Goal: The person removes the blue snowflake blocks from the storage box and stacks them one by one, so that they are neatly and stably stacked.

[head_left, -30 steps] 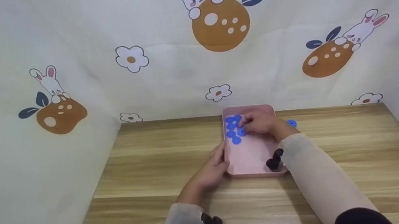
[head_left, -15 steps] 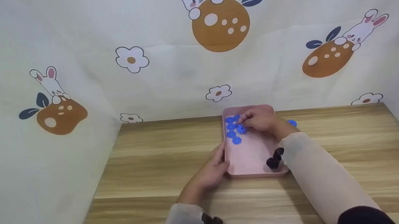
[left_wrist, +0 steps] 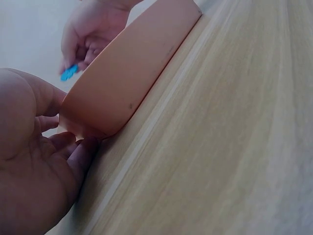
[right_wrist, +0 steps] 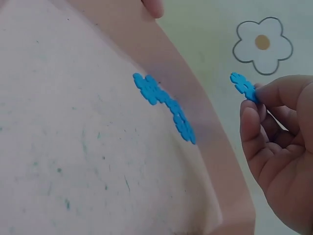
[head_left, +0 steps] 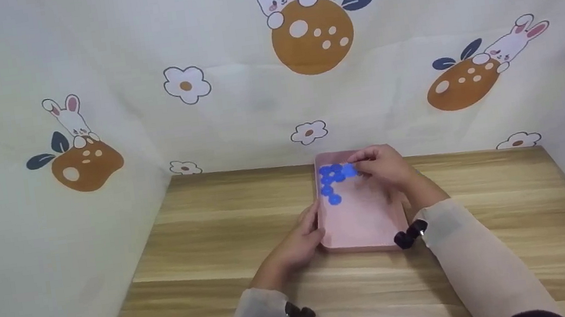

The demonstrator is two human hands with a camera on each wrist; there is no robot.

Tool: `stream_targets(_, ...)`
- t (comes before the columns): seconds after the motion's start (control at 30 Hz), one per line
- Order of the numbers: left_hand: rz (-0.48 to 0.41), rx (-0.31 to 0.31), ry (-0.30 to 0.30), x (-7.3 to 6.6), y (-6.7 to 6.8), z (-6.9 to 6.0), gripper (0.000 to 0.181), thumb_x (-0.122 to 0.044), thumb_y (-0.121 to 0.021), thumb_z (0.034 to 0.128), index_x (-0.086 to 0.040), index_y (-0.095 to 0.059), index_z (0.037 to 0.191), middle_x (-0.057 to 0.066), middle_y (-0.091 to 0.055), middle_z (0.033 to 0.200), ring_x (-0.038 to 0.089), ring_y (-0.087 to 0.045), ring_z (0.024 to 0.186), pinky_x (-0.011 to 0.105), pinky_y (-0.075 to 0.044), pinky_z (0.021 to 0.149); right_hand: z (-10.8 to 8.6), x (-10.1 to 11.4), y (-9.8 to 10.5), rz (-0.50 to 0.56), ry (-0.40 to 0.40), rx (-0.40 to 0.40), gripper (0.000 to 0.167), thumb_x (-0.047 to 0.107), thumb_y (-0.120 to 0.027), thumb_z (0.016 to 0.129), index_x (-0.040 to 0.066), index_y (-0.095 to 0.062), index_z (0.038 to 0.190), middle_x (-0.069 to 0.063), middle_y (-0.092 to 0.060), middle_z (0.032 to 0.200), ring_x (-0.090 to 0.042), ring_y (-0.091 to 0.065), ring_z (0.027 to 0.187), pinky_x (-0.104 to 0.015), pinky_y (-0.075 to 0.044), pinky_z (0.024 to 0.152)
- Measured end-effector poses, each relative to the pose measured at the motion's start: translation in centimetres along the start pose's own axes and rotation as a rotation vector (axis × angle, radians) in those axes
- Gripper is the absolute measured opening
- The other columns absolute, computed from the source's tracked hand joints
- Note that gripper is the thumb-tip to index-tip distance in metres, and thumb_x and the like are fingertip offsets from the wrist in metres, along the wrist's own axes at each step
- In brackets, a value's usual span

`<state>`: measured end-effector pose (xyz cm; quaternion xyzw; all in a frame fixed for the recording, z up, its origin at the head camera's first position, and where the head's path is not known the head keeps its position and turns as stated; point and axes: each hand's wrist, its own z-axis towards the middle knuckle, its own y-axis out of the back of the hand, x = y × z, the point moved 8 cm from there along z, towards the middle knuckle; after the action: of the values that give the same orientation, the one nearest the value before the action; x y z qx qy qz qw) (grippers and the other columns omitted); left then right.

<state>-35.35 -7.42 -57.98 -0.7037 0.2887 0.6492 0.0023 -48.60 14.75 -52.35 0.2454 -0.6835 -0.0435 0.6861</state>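
Note:
In the head view a pink tray (head_left: pixel 362 224) holds several blue flower-shaped pieces (head_left: pixel 327 190), grouped at its far left. My left hand (head_left: pixel 297 246) grips the tray's left side; the left wrist view shows its fingers (left_wrist: pixel 85 154) against the tray wall (left_wrist: pixel 127 73). Over the far part of the tray, my right hand (head_left: pixel 390 169) pinches one blue piece (head_left: pixel 349 170) between thumb and fingertips. The right wrist view shows this held piece (right_wrist: pixel 243 87) in the hand (right_wrist: pixel 281 142), apart from the joined-looking row of pieces (right_wrist: pixel 178 117) in the tray.
The wooden table (head_left: pixel 216 232) extends around the tray. A pale cloth wall (head_left: pixel 238 115) with printed flowers and rabbits stands behind it. Dark devices are strapped at the left wrist (head_left: pixel 301 315) and right wrist (head_left: pixel 410 234).
My right hand has shifted right and away from me, now with a blue piece at its fingertips. The loose piece on the table right of the tray no longer shows. My left hand stays put.

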Motion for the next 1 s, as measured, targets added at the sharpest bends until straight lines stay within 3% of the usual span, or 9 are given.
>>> stream_targets(0.2,0.024,-0.007,-0.012,-0.2,0.1,0.0,0.070,-0.020,-0.045,0.1110,-0.023,-0.014,0.174,0.010,-0.011,0.182,0.031,-0.012,0.169,0.053,-0.012,0.138,-2.2,-1.4,2.8,0.105,-0.053,-0.085,0.026,0.018,-0.066,0.104,0.004,-0.076,0.124,-0.003,-0.076,0.103,-0.030,-0.071,0.100,-0.038,-0.066,0.090)
stream_targets(0.37,0.013,-0.008,0.005,-0.1,0.1,-0.1,0.070,-0.020,-0.045,0.1112,-0.023,-0.014,0.174,0.010,-0.010,0.182,0.032,-0.011,0.169,0.054,-0.010,0.138,-3.9,-2.6,5.1,0.192,-0.047,-0.133,0.035,0.020,-0.068,0.104,-0.002,-0.073,0.131,0.006,-0.078,0.103,-0.017,-0.072,0.091,-0.028,-0.066,0.086)
stream_targets(0.57,0.010,-0.010,0.014,-0.1,0.0,-0.1,0.070,-0.020,-0.044,0.1114,-0.024,-0.014,0.174,0.007,-0.010,0.183,0.030,-0.011,0.169,0.051,-0.010,0.139,-5.7,-4.3,7.6,0.256,-0.083,-0.197,0.041,0.028,-0.073,0.103,-0.001,-0.072,0.132,0.011,-0.076,0.096,-0.010,-0.069,0.087,-0.025,-0.065,0.086)
stream_targets(0.7,0.012,-0.014,0.009,-0.2,0.1,-0.2,0.070,-0.020,-0.045,0.1115,-0.025,-0.014,0.174,0.006,-0.010,0.183,0.031,-0.011,0.169,0.053,-0.010,0.138,-6.2,-5.3,8.9,0.276,-0.102,-0.249,0.038,0.028,-0.072,0.103,0.001,-0.073,0.131,0.013,-0.074,0.095,-0.010,-0.068,0.089,-0.022,-0.064,0.084)
stream_targets(0.9,0.020,-0.017,0.013,-0.1,0.1,-0.1,0.069,-0.022,-0.045,0.1120,-0.026,-0.015,0.174,0.005,-0.011,0.183,0.032,-0.013,0.169,0.053,-0.011,0.138,-6.1,-7.2,9.6,0.267,-0.172,-0.267,0.040,0.029,-0.068,0.105,0.004,-0.070,0.137,0.011,-0.073,0.101,-0.011,-0.065,0.096,-0.024,-0.062,0.088)
stream_targets(1.0,0.013,-0.008,-0.011,-0.2,0.1,0.0,0.070,-0.020,-0.045,0.1115,-0.023,-0.015,0.174,0.006,-0.012,0.183,0.031,-0.012,0.169,0.054,-0.010,0.138,-5.9,-8.3,9.8,0.288,-0.195,-0.268,0.042,0.026,-0.067,0.106,0.000,-0.067,0.140,0.010,-0.073,0.102,-0.010,-0.065,0.095,-0.024,-0.062,0.088)
